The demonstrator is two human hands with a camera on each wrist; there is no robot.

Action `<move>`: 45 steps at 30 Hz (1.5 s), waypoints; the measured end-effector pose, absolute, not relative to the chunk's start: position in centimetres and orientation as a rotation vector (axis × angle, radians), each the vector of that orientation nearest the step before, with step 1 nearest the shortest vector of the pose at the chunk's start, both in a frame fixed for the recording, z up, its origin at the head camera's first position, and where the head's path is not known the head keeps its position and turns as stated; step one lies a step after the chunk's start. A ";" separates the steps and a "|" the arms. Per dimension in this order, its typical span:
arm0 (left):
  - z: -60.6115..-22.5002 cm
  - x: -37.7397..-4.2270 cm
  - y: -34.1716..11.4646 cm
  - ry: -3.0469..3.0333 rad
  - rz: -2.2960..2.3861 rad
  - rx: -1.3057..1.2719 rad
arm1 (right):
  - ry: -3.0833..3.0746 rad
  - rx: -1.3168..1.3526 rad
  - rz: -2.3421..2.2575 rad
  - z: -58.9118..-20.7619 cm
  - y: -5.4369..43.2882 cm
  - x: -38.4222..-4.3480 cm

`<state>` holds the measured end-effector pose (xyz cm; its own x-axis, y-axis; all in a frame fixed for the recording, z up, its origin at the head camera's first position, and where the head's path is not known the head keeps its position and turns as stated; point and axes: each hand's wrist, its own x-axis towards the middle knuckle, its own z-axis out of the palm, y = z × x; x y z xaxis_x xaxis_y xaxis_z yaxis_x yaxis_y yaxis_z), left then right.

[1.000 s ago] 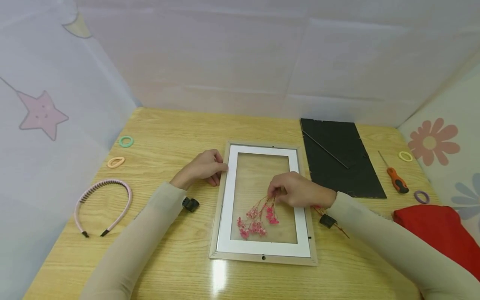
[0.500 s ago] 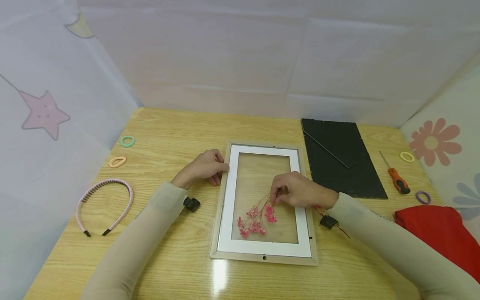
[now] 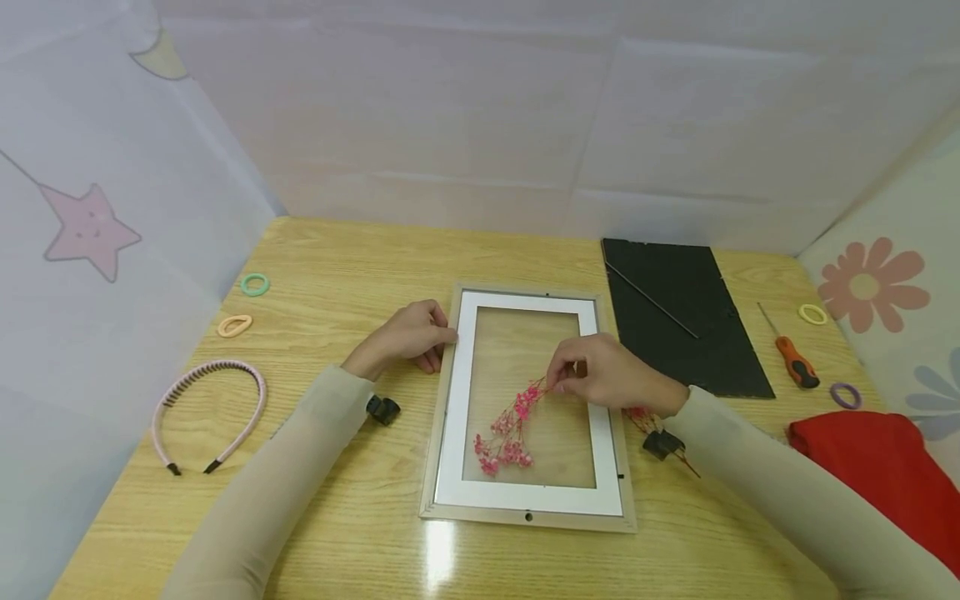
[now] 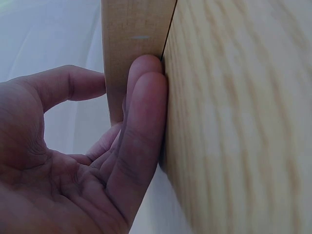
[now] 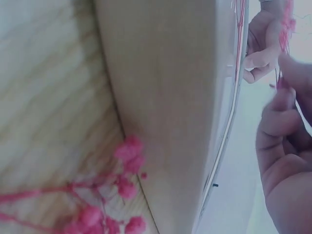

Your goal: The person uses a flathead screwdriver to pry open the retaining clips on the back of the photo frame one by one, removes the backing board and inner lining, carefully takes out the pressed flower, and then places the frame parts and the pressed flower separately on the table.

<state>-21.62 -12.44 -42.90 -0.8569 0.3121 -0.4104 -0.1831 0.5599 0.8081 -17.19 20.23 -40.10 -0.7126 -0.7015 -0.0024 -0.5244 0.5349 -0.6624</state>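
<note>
The right grip [image 3: 603,373] is pinching the pink sprig [image 3: 503,424] by a thin stem. The sprig is looking light, springy and brittle, so the stem is probably offering a safer hold than the blossoms, which are trailing leftward from that grip and toward the person, over the frame [image 3: 562,518]. The left grip [image 3: 412,333] is holding the frame's edge, the frame lying to its right.

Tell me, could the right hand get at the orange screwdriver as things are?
Probably yes, once free: the right hand pinches the pink flower sprig. The black board lies between but flat, so it should not block the way, and nothing covers the screwdriver.
</note>
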 end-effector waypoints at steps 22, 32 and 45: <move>-43.1 -21.7 -12.5 2.267 1.278 0.100 | 2.802 -0.470 -1.162 -39.4 22.6 -15.9; -43.1 -21.7 -12.5 2.276 1.269 0.099 | 2.974 -0.333 -1.154 -38.2 25.8 -14.4; -43.1 -21.7 -12.3 2.278 1.268 0.106 | 3.132 -0.143 -1.136 -38.3 29.9 -12.0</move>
<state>-21.73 -12.27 -43.11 -0.8584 0.3126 -0.4067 -0.1809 0.5575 0.8102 -11.99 29.89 -38.26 -0.9777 -0.0143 0.2094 -0.1451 0.7666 -0.6255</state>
